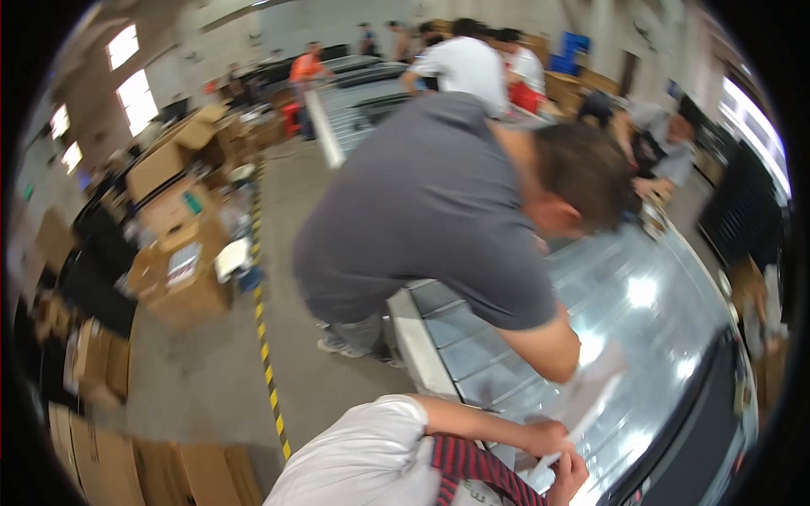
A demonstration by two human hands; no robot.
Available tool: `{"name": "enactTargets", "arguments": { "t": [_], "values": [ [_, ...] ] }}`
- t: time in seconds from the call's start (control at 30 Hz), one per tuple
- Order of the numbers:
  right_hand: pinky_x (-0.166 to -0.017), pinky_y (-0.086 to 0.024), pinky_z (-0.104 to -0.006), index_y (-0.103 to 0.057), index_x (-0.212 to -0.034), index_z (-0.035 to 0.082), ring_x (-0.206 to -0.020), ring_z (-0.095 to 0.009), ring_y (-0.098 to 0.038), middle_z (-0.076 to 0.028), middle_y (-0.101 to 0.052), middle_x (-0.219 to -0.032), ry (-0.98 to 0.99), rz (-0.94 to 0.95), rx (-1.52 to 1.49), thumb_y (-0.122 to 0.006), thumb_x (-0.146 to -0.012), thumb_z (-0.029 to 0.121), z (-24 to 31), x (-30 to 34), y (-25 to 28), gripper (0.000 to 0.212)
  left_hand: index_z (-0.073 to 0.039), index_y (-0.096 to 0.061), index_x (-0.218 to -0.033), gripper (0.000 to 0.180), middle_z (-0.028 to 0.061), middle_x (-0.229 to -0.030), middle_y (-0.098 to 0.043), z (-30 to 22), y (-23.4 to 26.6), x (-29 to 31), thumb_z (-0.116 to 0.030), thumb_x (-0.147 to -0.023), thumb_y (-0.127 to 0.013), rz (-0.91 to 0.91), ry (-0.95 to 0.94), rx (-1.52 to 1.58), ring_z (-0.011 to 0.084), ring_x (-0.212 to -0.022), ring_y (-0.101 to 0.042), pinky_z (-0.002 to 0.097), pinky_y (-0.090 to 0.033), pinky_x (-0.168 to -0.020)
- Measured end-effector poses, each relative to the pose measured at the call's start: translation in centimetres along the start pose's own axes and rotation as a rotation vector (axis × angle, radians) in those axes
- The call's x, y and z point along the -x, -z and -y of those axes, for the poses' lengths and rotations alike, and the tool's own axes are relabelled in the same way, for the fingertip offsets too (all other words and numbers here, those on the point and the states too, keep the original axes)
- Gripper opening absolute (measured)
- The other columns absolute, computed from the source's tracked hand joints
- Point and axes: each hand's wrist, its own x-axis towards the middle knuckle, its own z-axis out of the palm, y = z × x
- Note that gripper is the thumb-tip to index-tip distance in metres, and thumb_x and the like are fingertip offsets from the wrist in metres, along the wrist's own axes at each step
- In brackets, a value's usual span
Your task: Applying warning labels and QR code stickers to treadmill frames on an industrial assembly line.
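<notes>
Over the silvery bench (pixel 666 320), the left hand (pixel 548 438) and right hand (pixel 570 477) meet, fingers pinched on a pale strip (pixel 593 390). A grey-shirted co-worker (pixel 422 211) leans across the bench.

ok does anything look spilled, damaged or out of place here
The cartons left of the yellow-and-black floor stripe look untidy: flaps stand open and loose items lie on top. On the shiny grey surface, no spill or damage shows clearly, though glare and blur hide detail.
</notes>
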Motion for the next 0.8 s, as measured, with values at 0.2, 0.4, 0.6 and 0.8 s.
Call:
{"name": "enactTargets", "arguments": {
  "t": [0.2, 0.4, 0.6, 0.8],
  "values": [
    [-0.053, -0.043, -0.0216, -0.055, -0.076, -0.002, -0.055, -0.009, -0.05, -0.004, -0.054, -0.063, -0.031, -0.232, -0.248, -0.055, -0.082, 0.012, 1.1, -0.4, -1.7, 0.015, -0.003, -0.06, -0.078, 0.033, 0.023, -0.072, -0.057, -1.1, 2.4, -0.6, -0.033, -0.079, -0.045, 0.035, -0.215, -0.258, 0.0383, -0.07, -0.055, 0.0414, -0.042, -0.062],
    [-0.052, -0.043, -0.0207, -0.054, -0.08, -0.001, -0.055, -0.008, -0.05, -0.003, -0.054, -0.063, 0.174, -0.314, -0.126, -0.052, -0.084, 0.009, 2.5, -0.5, -3.6, 0.011, 0.003, -0.059, -0.079, 0.036, 0.0267, -0.073, -0.055, -1.2, 2.9, -1.4, -0.03, -0.082, -0.044, -0.171, -0.209, -0.037, 0.0409, -0.073, -0.054, 0.0433, -0.042, -0.066],
    [-0.052, -0.044, -0.0222, -0.053, -0.082, -0.001, -0.054, -0.009, -0.052, -0.004, -0.055, -0.064, 0.156, -0.395, -0.175, -0.051, -0.085, 0.012, 1.3, 0.8, -3.7, 0.014, 0.004, -0.055, -0.094, 0.029, 0.023, -0.079, -0.058, -1.4, 2.2, -1.3, -0.021, -0.08, -0.048, -0.063, -0.229, 0.183, 0.0325, -0.076, -0.058, 0.0363, -0.043, -0.068],
    [-0.055, -0.044, -0.0227, -0.052, -0.081, 0.0, -0.056, -0.01, -0.052, -0.005, -0.055, -0.065, 0.136, -0.491, -0.19, -0.05, -0.086, 0.016, 1.3, 4.1, -2.8, 0.018, 0.003, -0.055, -0.097, 0.031, 0.014, -0.08, -0.061, -2.8, -0.2, -0.4, -0.023, -0.085, -0.047, 0.158, -0.225, 0.231, 0.0166, -0.074, -0.055, 0.0308, -0.043, -0.07]
  ]
}}
